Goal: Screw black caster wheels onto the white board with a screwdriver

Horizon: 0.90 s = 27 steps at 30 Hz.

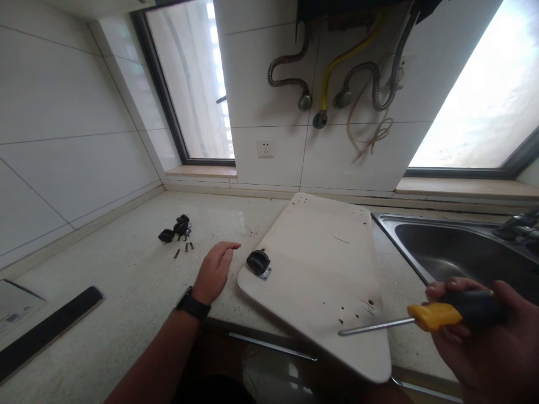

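A screwdriver (438, 315) with a yellow and black handle lies in my right hand (475, 348), which is closed around it. Its metal shaft points left over the near right corner of a white board (314, 252), by several small holes. One black caster wheel (258, 261) with a metal plate sits at the board's left corner. Just left of that wheel is my left hand (215, 268), its fingers stretched out and nothing visible in them. Farther left on the counter, more black casters (180, 228) rest in a group beside several loose screws (187, 247).
A steel sink (438, 247) with a faucet (522, 227) is at the right. The board overhangs the counter's front edge. A long black strip (54, 328) and a white box (19, 306) lie at the left. Hoses (332, 67) hang on the tiled back wall above a socket (265, 148).
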Tool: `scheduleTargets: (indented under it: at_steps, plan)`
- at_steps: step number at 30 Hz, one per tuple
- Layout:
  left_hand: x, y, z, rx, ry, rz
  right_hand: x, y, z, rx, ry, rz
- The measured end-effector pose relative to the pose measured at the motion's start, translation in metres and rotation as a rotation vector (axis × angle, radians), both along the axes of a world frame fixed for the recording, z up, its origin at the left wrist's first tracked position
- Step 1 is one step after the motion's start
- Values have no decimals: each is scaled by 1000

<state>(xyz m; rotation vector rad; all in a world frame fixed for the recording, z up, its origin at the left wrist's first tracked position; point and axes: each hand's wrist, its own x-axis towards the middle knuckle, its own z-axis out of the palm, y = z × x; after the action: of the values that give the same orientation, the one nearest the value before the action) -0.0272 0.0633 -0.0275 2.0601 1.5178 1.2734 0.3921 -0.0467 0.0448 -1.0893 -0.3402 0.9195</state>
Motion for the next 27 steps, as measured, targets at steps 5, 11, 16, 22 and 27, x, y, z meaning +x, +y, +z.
scheduleTargets:
  at_steps: [5,11,16,22,27]
  plan:
    - [-71,38,-1,-190,432,317,-46,15,6,12,248,-17]
    - [-146,72,-28,-318,454,630,-75,39,7,113,232,94]
    - [-178,84,-52,-324,444,706,-86,52,-2,44,236,153]
    - [-188,96,-65,-289,440,695,-86,57,-9,-44,227,204]
    - [-188,107,-70,-265,460,694,-82,52,-15,-34,169,193]
